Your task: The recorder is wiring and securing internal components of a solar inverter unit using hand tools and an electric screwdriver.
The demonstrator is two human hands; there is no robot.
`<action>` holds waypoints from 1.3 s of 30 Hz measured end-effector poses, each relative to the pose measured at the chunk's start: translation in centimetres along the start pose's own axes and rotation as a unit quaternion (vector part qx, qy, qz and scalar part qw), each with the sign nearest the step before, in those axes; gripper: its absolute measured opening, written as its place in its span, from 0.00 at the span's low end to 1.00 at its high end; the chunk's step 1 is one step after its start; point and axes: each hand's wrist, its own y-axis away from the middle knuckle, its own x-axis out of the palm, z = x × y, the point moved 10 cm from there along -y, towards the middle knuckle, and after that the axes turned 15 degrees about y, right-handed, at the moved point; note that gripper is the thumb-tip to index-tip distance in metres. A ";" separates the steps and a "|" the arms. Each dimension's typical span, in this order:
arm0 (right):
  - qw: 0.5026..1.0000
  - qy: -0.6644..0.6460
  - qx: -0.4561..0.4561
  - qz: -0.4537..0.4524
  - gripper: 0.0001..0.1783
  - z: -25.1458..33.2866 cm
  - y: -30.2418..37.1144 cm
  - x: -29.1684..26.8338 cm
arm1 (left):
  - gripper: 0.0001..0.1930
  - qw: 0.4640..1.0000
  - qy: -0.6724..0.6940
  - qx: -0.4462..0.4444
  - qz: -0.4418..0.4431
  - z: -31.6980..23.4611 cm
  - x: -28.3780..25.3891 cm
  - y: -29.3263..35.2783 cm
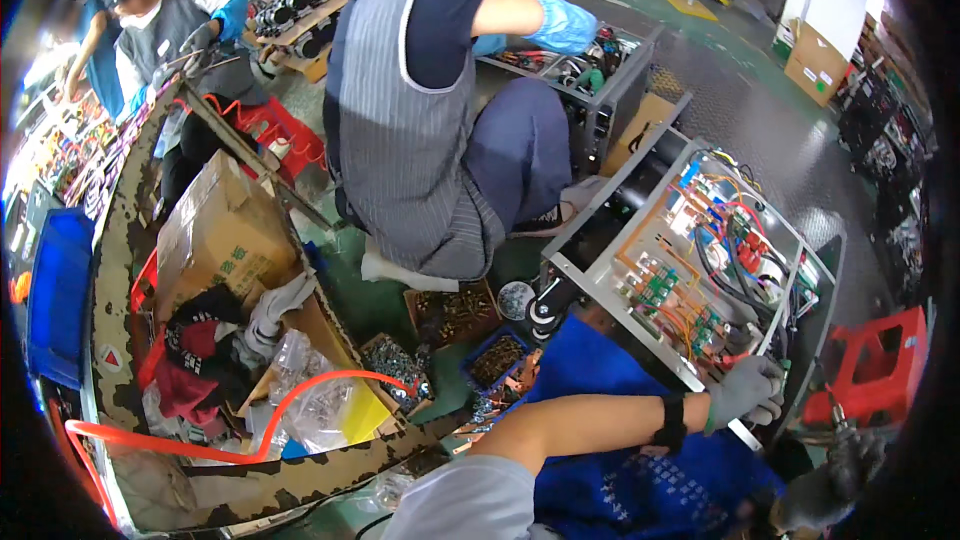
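In front of me an open metal chassis (690,370) stands tilted, full of wires, copper bars and a green circuit board (655,285). My left hand (745,395), in a grey glove with a black band at the wrist, rests at the chassis's near right corner. Its fingers are curled together there; what they pinch, if anything, is hidden. In the dim lower right corner my right hand (815,500), also gloved, is wrapped round a dark power screwdriver (848,450). The tool's slim bit points up, close to a red plastic stool (875,370).
A co-worker (415,130) crouches ahead beside another open chassis (600,75); a second person (165,30) works at far left. Trays of screws (465,310) and a blue bin of fasteners (497,358) sit on the floor. An orange hose (285,410) crosses the worn cart at left.
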 end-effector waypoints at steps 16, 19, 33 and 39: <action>0.933 -0.307 0.188 0.025 0.22 -2.3 2.1 5.1 | 0.13 0.997 0.036 -0.061 -0.022 -3.3 0.5 1.9; 0.937 -0.303 0.168 0.039 0.23 -2.2 1.4 5.4 | 0.13 0.997 0.040 -0.068 0.011 -4.3 2.1 1.4; 0.928 -0.319 0.190 -0.010 0.24 -8.5 1.6 8.3 | 0.17 0.981 -0.189 -0.045 -0.013 -11.1 -0.5 -3.0; 0.931 -0.274 0.238 -0.045 0.22 -13.9 5.3 7.9 | 0.17 0.970 -0.222 -0.092 -0.039 -9.9 -6.0 -5.1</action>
